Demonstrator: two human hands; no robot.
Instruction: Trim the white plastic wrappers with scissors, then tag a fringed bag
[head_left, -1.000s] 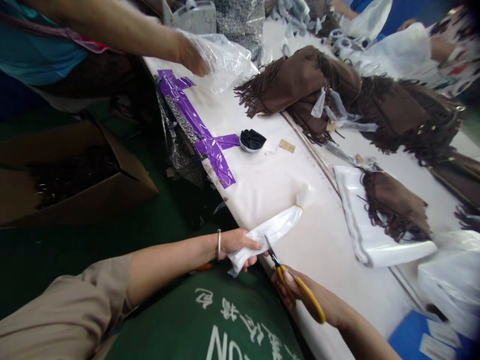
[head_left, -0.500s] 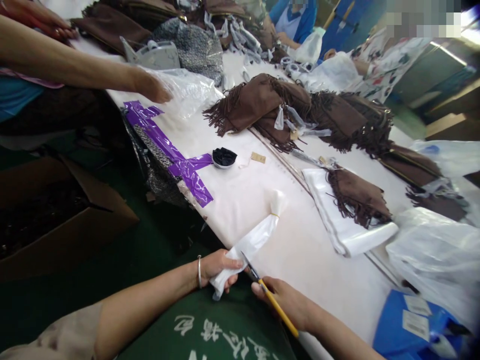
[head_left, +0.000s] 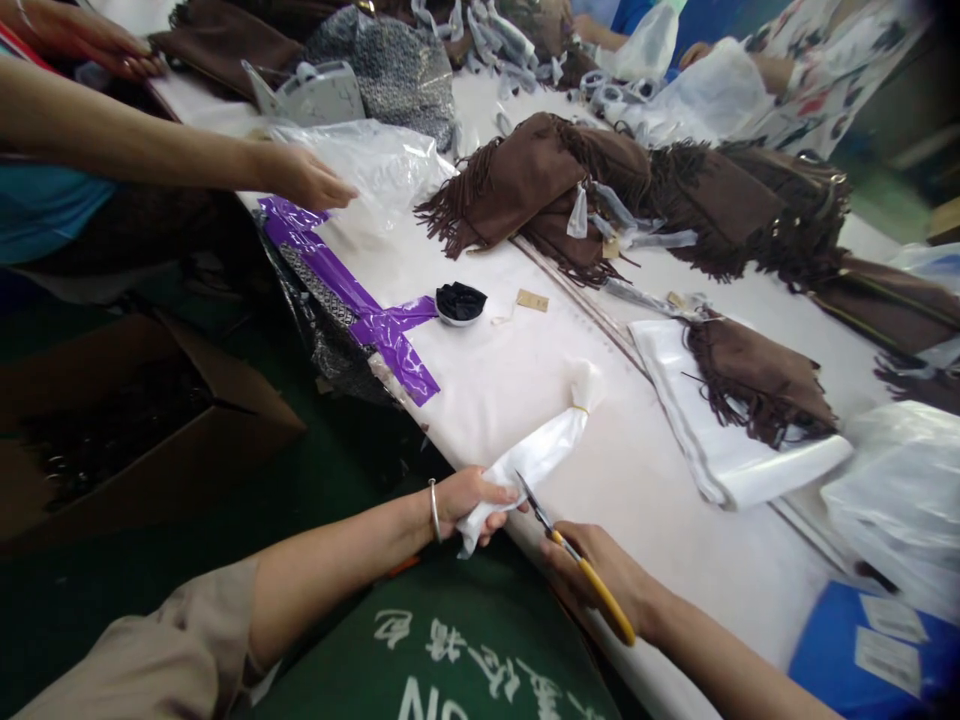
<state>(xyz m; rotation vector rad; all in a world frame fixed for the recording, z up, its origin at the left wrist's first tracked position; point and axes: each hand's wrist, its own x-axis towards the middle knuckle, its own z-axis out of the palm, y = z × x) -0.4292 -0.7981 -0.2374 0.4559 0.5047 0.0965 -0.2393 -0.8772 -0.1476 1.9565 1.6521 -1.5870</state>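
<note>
Angling across the near edge of the counter (head_left: 487,400), the white plastic bundle (head_left: 540,448) is clamped in the left hand (head_left: 471,495), a thin band (head_left: 580,408) cinching its far end. The right hand (head_left: 600,560) is closed around the yellow-handled scissors (head_left: 609,602), apart from the left, blade tips at the bundle's side; no cut shows. Beyond lie a tan tag (head_left: 532,300) and fringed brown goods (head_left: 765,375). White Chinese characters and cropped Latin letters, apparently including N, mark the green cloth (head_left: 337,670). Labels (head_left: 887,660) on the blue packet (head_left: 817,635) are unreadable; no brand is legible.
</note>
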